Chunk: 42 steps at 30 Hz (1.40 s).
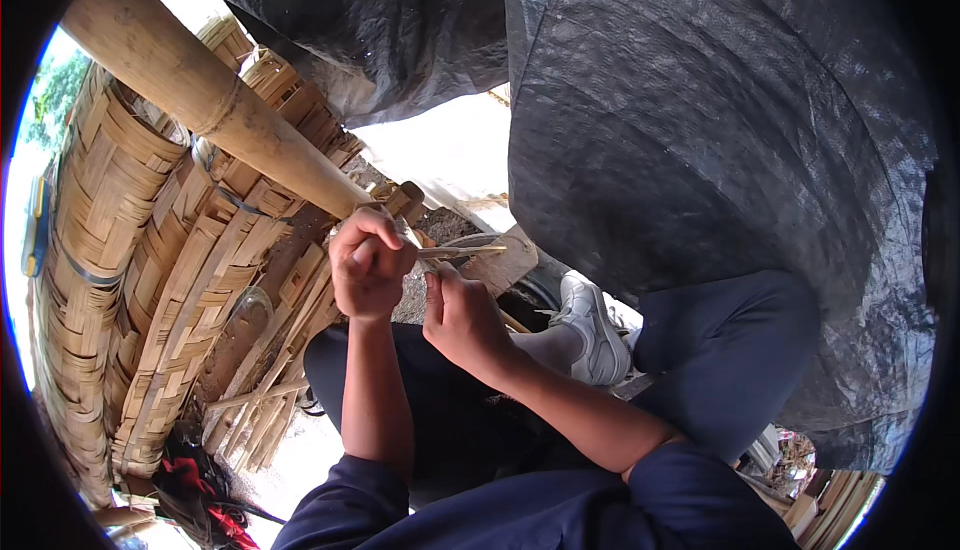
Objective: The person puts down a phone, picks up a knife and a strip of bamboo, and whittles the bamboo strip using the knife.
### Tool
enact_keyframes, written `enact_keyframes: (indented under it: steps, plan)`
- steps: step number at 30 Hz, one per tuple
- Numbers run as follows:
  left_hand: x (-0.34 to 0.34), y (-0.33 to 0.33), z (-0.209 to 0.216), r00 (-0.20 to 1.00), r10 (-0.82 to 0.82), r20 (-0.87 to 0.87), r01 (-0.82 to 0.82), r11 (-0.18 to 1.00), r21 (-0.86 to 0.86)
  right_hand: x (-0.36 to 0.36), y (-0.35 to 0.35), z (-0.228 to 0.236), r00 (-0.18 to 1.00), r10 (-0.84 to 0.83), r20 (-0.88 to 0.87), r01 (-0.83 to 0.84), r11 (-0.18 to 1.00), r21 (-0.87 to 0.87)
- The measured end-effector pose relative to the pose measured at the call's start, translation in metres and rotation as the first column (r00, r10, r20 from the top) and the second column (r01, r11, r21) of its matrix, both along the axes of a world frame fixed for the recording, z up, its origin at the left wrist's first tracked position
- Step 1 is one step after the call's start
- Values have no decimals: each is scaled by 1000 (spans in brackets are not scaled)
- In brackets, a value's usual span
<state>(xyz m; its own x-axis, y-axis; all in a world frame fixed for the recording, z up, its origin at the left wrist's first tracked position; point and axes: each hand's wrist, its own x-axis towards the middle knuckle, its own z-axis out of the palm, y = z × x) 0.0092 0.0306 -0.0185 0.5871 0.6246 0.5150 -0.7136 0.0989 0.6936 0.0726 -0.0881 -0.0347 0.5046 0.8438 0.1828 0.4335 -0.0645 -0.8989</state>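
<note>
My left hand [372, 262] is raised in front of me with its fingers curled closed. From its right side a thin, pale bamboo strip [470, 251] sticks out, roughly level. Just below that strip is my right hand [465, 322], its fingers bent and pressed together with the thumb up. What lies in the right fingers is too small and hidden to make out. Both hands are close together above my lap. A thick bamboo pole [240, 115] slants down from the upper left and ends behind my left hand.
Rolled woven bamboo mats [100, 250] stand at the left, with split bamboo strips [275, 390] beside them. A dark plastic sheet [700, 130] hangs at the right. My shoe [593, 330] is beyond my right hand. A red and black cloth item [200, 495] lies lower left.
</note>
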Motion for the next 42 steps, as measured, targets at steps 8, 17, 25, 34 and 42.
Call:
enact_keyframes:
  steps: [8,17,25,34,42]
  plan:
    - [-8,7,-8,999,41,6,-41,999,-15,26,3,-90,987,-83,139,109,975,-191]
    - [5,-2,-2,1000,-18,-2,18,1000,12,39,0,-103,990,-86,115,114,957,-268]
    - [3,0,-5,1000,-7,4,7,1000,29,29,2,-83,995,-80,60,86,991,-101]
    - [7,-10,2,996,63,-68,-68,995,-67,19,5,-48,986,-105,-128,76,974,-213]
    - [8,-7,2,998,-14,-64,14,1000,-12,60,-16,-150,978,-110,179,172,908,-382]
